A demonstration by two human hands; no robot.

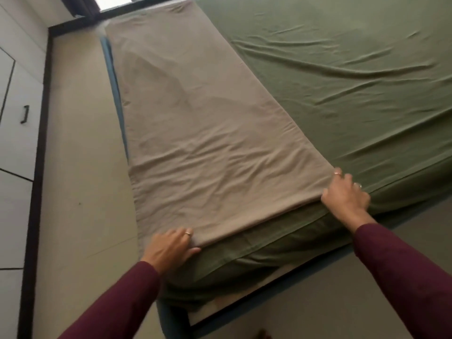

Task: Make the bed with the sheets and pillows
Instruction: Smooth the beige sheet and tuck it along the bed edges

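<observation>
With the folded tan sheet (pixel 208 148) lying along the bed's left side over the green sheet (pixel 342 81), the left hand (pixel 171 248) and right hand (pixel 346 194) each pinch a near corner — pull both evenly, keeping the hem square to the mattress edge; then unfold rightwards.

Open floor strip (pixel 80 179) runs left of bed between mattress edge and cabinet wall (pixel 17 118); passable. Green sheet (pixel 342 81) surface right of the folded beige sheet (pixel 195 143) wide open. Blue bed frame (pixel 269 289) edges near side.
</observation>
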